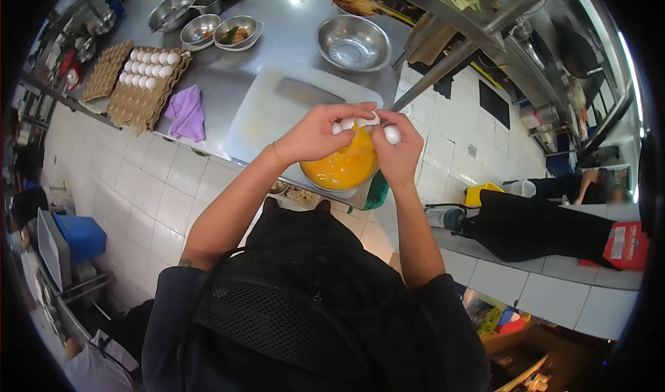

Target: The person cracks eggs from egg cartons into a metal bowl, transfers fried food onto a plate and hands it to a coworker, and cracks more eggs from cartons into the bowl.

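Note:
My left hand (315, 137) and my right hand (400, 149) meet over a metal bowl (332, 192), both closed on a cracked egg (361, 122). Its white shell is split, and yellow egg runs down from it. A second, whole-looking white egg (393, 134) is tucked in my right hand. Another bit of white shows by my left fingers, too covered to name. Beaten-looking yellow egg with yolks (339, 170) fills much of the bowl. Behind my left hand, a broad-bladed knife (305, 92) lies on the white cutting board (253, 118).
An egg tray (131, 108) holds several white eggs, with a second tray (107, 71) beside it. A purple cloth (185, 113) lies at the table's edge. Further back are a metal colander (354, 43) and food bowls (235, 33). A metal post (436, 77) rises at the right.

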